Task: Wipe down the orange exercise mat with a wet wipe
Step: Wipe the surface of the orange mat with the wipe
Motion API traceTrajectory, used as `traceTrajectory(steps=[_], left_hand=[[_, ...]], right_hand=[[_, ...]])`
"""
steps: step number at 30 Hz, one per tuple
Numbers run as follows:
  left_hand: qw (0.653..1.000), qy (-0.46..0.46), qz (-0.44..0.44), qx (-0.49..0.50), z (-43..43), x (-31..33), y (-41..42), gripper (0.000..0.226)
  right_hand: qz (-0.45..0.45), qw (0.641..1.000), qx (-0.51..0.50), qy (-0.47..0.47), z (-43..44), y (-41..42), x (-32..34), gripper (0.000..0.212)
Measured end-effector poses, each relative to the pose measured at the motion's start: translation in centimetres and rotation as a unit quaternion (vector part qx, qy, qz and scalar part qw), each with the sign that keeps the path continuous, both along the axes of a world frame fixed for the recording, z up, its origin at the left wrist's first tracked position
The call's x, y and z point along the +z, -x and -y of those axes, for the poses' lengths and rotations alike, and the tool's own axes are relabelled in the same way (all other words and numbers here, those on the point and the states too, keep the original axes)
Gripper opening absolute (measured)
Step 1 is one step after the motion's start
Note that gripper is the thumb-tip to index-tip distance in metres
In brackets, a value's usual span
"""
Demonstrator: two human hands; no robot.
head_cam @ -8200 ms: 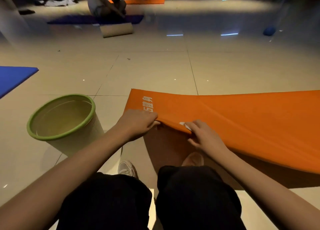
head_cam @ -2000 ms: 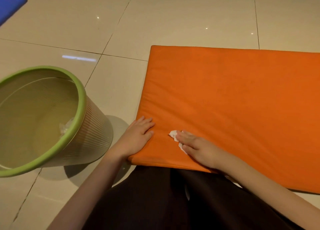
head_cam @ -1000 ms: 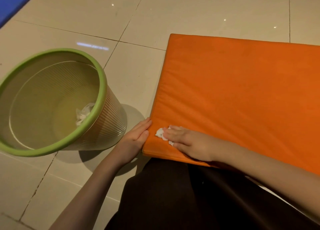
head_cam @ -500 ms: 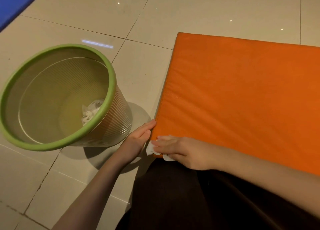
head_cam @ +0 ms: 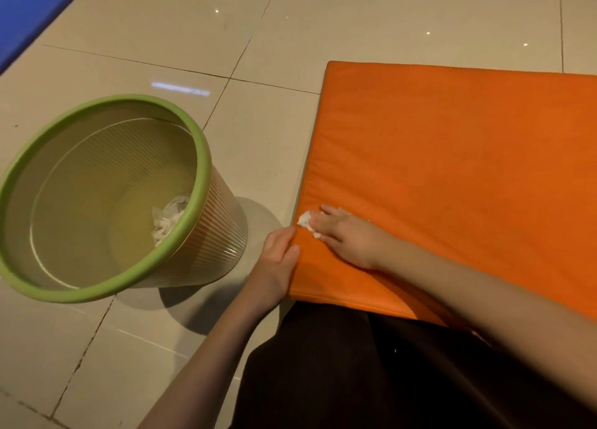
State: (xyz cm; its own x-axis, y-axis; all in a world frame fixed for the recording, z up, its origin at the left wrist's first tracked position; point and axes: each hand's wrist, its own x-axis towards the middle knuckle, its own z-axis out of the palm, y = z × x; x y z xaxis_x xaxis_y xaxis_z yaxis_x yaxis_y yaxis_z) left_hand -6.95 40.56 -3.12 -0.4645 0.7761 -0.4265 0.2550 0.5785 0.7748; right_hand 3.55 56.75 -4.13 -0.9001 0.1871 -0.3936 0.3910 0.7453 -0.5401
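Closest of all is the person's lap in dark black trousers. The near edge of the flat orange padded exercise mat comes right up to it. The mat lies on the floor and runs off the picture to the right.

The left hand is at the mat's left edge, near the close corner. Its thumb lies on top and its fingers curl round the side, so it holds the mat. Just past it, the right hand lies flat on the mat with its fingers stretched out. Under the fingertips is a small scrunched white wet wipe, pressed down right by the left edge.

The job in hand looks like rubbing this near left corner. To do it well, the left hand should hold the mat firm so it does not slide on the smooth tiles. The right hand should press down and go in long lines that touch each other, so no bit is missed. The wipe is bunched up small, so spreading it out would clean more at once.

To the left, near the mat but not touching it, stands a round see-through plastic bin with a green rim. A crumpled white tissue lies at its bottom. Beyond is the shiny beige tiled floor, and in the far left corner is a bit of a blue mat.
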Motion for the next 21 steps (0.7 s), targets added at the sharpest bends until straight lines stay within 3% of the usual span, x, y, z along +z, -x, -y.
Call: traceTrajectory(steps=[2,6,11,16,21], left_hand=[[1.0,0.006,-0.003,-0.01,0.4,-0.2,-0.4,0.046],[0.999,0.008,-0.028,-0.027,0.8,-0.2,0.0,0.043],[0.992,0.049,-0.092,-0.069,0.1,0.3,0.4,0.044],[0.982,0.091,-0.132,-0.101,-2.8,0.4,1.0,0.051],[0.964,0.174,-0.124,-0.161,-3.7,0.2,-0.5,0.066]], right_hand=[[0.006,1.0,-0.024,-0.017,0.5,1.0,-0.5,0.049],[-0.011,0.998,0.024,0.051,1.8,-1.0,0.1,0.05],[0.044,0.996,-0.045,-0.062,-1.4,1.0,-1.1,0.053],[0.028,0.999,0.001,0.02,0.1,-1.1,-0.6,0.053],[0.063,0.994,-0.021,-0.085,-1.7,1.6,-1.7,0.057]])
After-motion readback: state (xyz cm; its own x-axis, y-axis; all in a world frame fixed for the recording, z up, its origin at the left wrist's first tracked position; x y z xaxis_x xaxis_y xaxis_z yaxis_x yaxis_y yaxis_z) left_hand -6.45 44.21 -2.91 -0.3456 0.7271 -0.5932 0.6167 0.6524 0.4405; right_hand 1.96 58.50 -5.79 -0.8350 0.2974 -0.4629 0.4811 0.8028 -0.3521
